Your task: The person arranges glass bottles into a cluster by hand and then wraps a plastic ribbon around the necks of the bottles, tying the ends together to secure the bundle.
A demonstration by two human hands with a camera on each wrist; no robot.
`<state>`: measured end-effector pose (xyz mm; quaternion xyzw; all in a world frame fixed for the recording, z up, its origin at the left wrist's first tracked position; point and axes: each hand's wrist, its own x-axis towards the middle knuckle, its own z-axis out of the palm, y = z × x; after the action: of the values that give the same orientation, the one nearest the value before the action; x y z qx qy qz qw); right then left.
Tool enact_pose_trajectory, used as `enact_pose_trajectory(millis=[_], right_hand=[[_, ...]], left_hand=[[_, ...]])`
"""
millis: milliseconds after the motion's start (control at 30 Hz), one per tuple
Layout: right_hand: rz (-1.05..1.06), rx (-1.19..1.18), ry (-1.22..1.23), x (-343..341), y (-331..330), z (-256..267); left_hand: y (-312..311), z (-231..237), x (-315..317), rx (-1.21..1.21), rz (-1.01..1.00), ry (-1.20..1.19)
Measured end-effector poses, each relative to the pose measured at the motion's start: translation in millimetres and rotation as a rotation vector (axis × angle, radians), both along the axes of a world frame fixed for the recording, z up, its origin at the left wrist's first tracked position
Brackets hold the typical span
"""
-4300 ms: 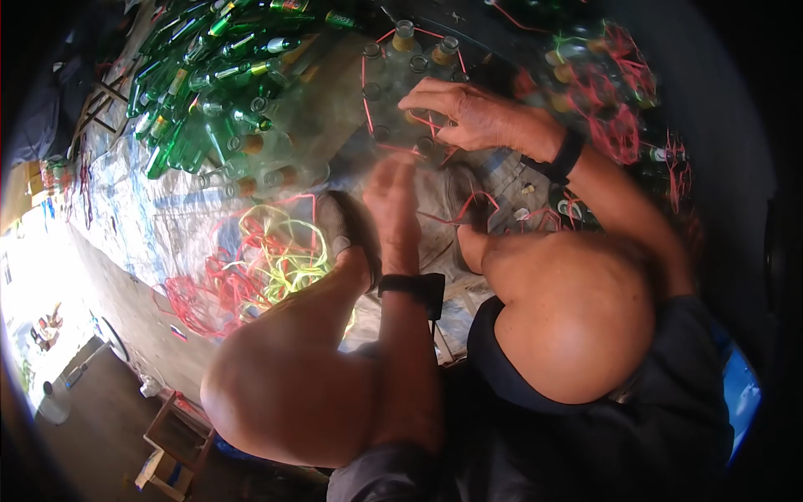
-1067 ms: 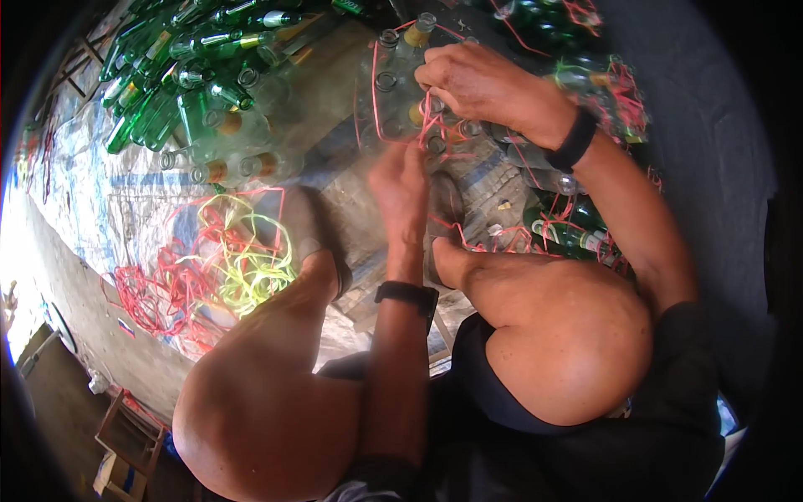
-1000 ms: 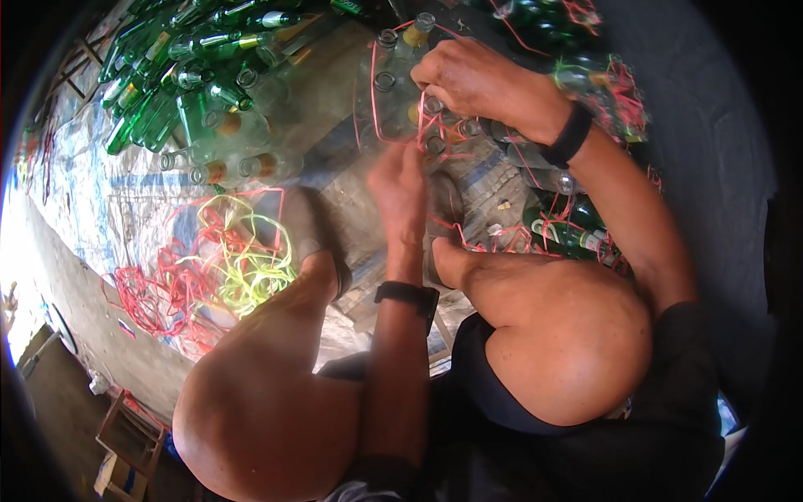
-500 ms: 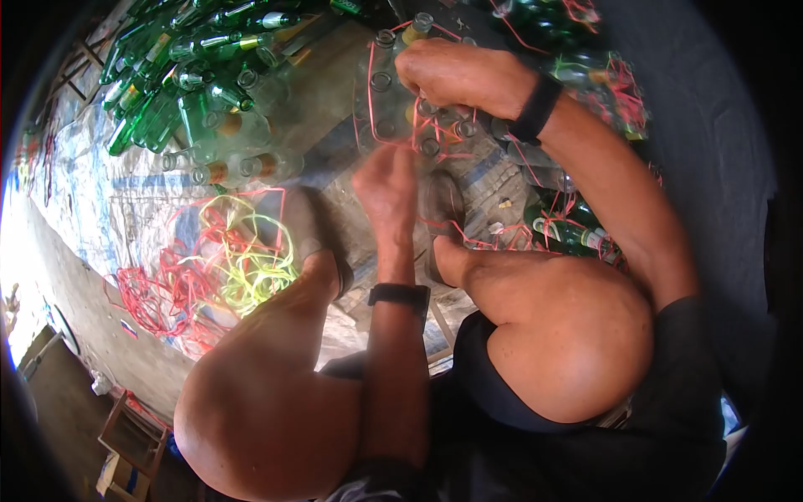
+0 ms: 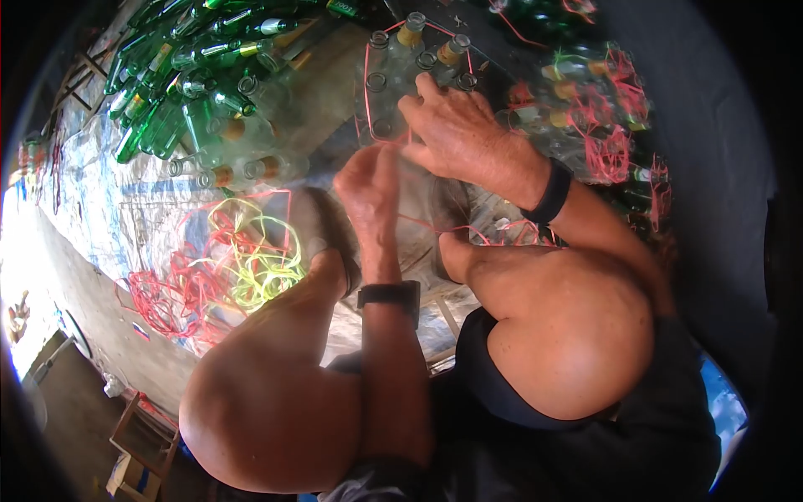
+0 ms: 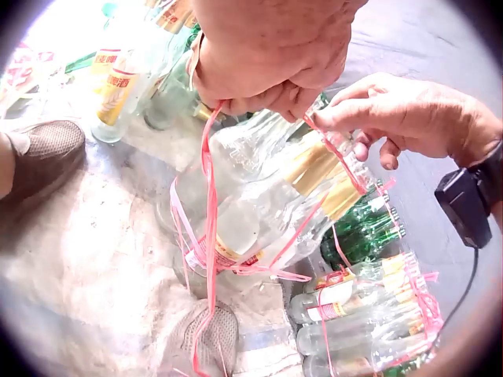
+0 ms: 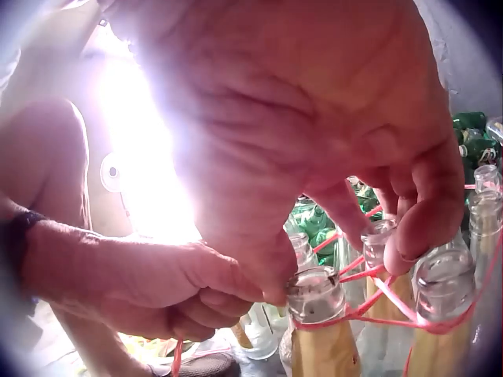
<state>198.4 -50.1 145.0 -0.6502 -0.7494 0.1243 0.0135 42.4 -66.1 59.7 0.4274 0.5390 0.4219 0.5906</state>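
Observation:
A bundle of clear glass bottles [image 5: 410, 38] stands upright on the floor, pink plastic twine [image 7: 389, 294] strung around and between the necks. My left hand [image 5: 368, 188] is curled on the near side of the bundle. It grips the twine, whose loose length [image 6: 211, 204] hangs down beside the bottles in the left wrist view. My right hand [image 5: 468, 134] is spread over the necks, its fingers parted and thumb toward the left hand. In the right wrist view a right fingertip [image 7: 405, 263] is right at a neck and the twine.
Green bottles [image 5: 196, 84] lie piled at the upper left, clear ones in front. A tangle of red and yellow twine [image 5: 242, 259] lies by one shoe. Tied bottle bundles [image 6: 361, 314] lie on the right. Both shoes [image 6: 200, 338] stand close to the bundle.
The right hand, curled over the bundle half a second ago, has come down and nearer with its fingers spread. The left hand has shifted slightly left, still gripping the twine.

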Motion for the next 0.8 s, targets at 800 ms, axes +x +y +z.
enact_pose_trajectory(millis=[800], right_hand=[[-0.284,0.176,0.221,-10.6,-13.5,-26.5]], left_hand=[[28.9,46.4,-16.5,0.238,-0.291,0.645]])
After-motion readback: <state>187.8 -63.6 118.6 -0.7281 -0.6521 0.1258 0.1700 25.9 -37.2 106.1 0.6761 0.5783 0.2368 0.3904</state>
